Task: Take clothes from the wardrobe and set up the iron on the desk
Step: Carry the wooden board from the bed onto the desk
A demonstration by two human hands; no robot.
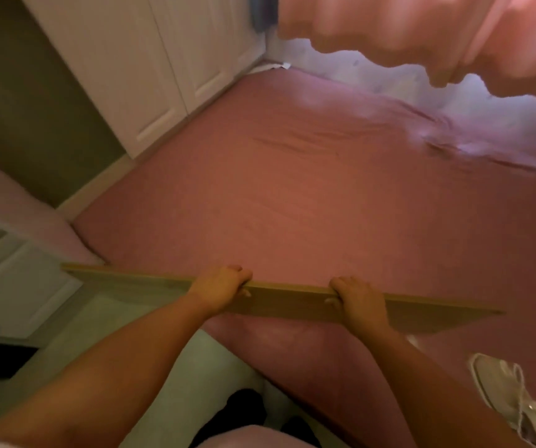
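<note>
Above the pink bed (292,202) I see a long wooden board (279,299) held on edge. My left hand (220,284) and right hand (358,299) both grasp its top edge, fingers curled over it, near the middle.

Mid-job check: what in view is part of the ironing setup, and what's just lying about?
In play:
wooden board, gripped on its top edge by left hand and right hand
white wardrobe doors
white iron lying on the bed

Just there:
pink bedsheet
rumpled pale duvet
white drawer unit
</note>
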